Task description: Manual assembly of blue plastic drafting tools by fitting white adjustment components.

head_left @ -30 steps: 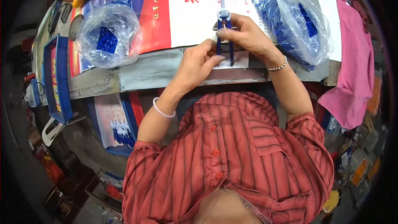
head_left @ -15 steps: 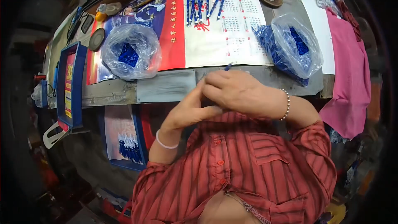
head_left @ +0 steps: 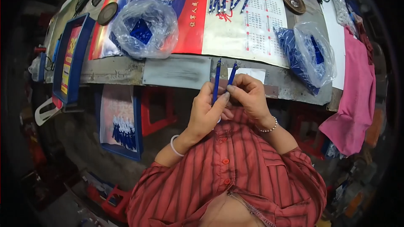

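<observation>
A blue drawing compass (head_left: 217, 80) is between my hands, its two legs pointing away from me over the table's front edge. My left hand (head_left: 200, 115) grips the left leg. Thumb and fingers of my right hand (head_left: 251, 101) pinch the right leg. The compass's lower end is mostly hidden by my fingers; a bit of white shows there. Several finished-looking compasses (head_left: 223, 0) with blue legs and white heads lie on the calendar sheet (head_left: 269, 33) beyond. Clear plastic bags of blue parts stand on the left (head_left: 162, 21) and right (head_left: 326, 56).
A blue tray (head_left: 139, 153) below the table at left holds several compasses. Another blue-framed box (head_left: 86, 44) leans at the left edge. Round dishes (head_left: 293, 1), a grey metal plate (head_left: 176, 72) and a pink cloth (head_left: 353, 96) are about. A red stool (head_left: 162, 113) stands underneath.
My hands were clasped together, mostly hiding a blue piece. Now they are apart and lower in front of me, each on one spread leg. The view has shifted.
</observation>
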`<state>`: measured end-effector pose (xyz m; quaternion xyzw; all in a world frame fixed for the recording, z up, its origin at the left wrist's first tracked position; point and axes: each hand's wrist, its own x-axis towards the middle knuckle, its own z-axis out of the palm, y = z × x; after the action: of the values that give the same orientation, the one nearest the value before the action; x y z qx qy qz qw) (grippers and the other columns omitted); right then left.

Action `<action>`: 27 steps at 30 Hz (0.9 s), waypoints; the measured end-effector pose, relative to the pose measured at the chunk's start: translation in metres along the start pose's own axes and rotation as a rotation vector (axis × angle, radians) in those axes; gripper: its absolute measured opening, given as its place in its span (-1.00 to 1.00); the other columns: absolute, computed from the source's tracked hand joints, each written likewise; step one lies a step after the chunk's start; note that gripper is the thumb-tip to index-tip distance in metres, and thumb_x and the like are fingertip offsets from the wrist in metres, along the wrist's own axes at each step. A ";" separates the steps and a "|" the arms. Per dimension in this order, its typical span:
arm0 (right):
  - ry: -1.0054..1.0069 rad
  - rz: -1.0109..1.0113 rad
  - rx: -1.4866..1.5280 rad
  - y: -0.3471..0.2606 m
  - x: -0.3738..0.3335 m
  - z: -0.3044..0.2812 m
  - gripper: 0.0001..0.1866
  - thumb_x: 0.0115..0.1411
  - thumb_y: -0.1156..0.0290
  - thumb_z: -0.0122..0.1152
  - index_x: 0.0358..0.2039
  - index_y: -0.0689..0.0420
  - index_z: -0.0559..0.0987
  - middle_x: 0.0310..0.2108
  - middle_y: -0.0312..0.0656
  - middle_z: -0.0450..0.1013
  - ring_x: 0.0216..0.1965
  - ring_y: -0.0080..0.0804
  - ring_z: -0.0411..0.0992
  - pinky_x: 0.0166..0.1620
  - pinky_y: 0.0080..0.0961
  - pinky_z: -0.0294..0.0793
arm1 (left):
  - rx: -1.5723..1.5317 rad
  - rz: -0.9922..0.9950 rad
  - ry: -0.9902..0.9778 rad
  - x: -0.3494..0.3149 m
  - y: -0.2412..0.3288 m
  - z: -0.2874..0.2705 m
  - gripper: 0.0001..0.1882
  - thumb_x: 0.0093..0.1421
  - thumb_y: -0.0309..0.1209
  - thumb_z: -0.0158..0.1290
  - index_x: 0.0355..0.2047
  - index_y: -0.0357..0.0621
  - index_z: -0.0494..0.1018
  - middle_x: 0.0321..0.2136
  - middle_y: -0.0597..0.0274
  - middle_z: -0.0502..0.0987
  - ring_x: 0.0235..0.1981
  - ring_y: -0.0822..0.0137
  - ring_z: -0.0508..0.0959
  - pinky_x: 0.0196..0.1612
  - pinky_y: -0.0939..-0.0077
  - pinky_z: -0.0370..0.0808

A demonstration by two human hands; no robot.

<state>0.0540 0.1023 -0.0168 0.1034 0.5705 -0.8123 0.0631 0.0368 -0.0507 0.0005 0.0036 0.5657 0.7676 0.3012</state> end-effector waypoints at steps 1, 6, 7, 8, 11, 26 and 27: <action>0.007 0.015 0.055 -0.002 0.000 0.001 -0.90 0.17 0.49 0.14 -0.42 0.24 0.45 -0.52 -0.35 0.41 -0.49 -0.73 0.31 -0.43 -0.73 0.34 | 0.065 0.005 -0.010 0.000 0.001 -0.002 -0.86 0.25 -0.47 -0.07 -0.22 -0.24 0.24 -0.49 0.17 0.47 -0.61 0.46 0.51 -0.56 0.68 0.46; 0.007 0.044 0.170 0.006 -0.002 0.008 -0.89 0.20 0.46 0.11 -0.36 0.24 0.46 -0.48 -0.31 0.44 -0.51 -0.72 0.33 -0.48 -0.74 0.34 | 0.047 0.002 -0.026 -0.001 -0.003 0.001 -0.90 0.25 -0.49 -0.07 -0.27 -0.26 0.30 -0.55 0.19 0.48 -0.71 0.51 0.45 -0.65 0.70 0.38; 0.041 -0.001 0.140 0.010 -0.004 0.010 -0.88 0.21 0.44 0.11 -0.34 0.24 0.47 -0.47 -0.31 0.43 -0.52 -0.72 0.33 -0.49 -0.74 0.34 | 0.078 -0.019 -0.017 -0.002 -0.006 0.000 -0.92 0.24 -0.52 -0.08 -0.27 -0.27 0.30 -0.54 0.18 0.49 -0.72 0.51 0.44 -0.65 0.70 0.37; 0.042 0.005 0.138 0.013 -0.007 0.009 -0.88 0.21 0.44 0.11 -0.34 0.24 0.47 -0.47 -0.31 0.43 -0.52 -0.72 0.33 -0.49 -0.74 0.34 | 0.074 -0.024 -0.015 -0.003 -0.011 0.000 -0.92 0.24 -0.52 -0.08 -0.27 -0.27 0.30 -0.54 0.18 0.49 -0.72 0.51 0.44 -0.65 0.70 0.37; 0.115 0.021 0.131 0.011 -0.011 0.010 -0.80 0.23 0.35 0.06 -0.42 0.23 0.47 -0.52 -0.31 0.43 -0.60 -0.75 0.28 -0.59 -0.81 0.25 | 0.080 -0.025 -0.011 -0.003 -0.017 0.005 -0.91 0.21 -0.56 -0.06 -0.28 -0.29 0.30 -0.56 0.17 0.48 -0.72 0.52 0.43 -0.65 0.69 0.37; -0.053 0.112 0.012 0.010 0.040 0.063 -0.70 0.21 0.26 0.09 -0.58 0.18 0.46 -0.63 -0.35 0.35 -0.80 -0.63 0.25 -0.80 -0.71 0.20 | 0.086 0.167 0.151 -0.017 -0.011 -0.029 -0.71 0.36 -0.30 -0.30 -0.33 -0.27 0.30 -0.67 0.30 0.38 -0.74 0.52 0.40 -0.68 0.70 0.32; -0.089 0.247 0.018 0.003 0.044 0.074 -0.71 0.21 0.26 0.08 -0.55 0.19 0.47 -0.62 -0.36 0.36 -0.74 -0.65 0.26 -0.72 -0.71 0.21 | 0.087 0.182 0.187 -0.020 -0.010 -0.037 -0.72 0.36 -0.30 -0.29 -0.34 -0.26 0.30 -0.68 0.31 0.37 -0.74 0.53 0.40 -0.68 0.69 0.32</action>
<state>0.0048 0.0329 -0.0056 0.1373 0.5427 -0.8073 0.1868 0.0451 -0.0897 -0.0151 -0.0033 0.6215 0.7634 0.1758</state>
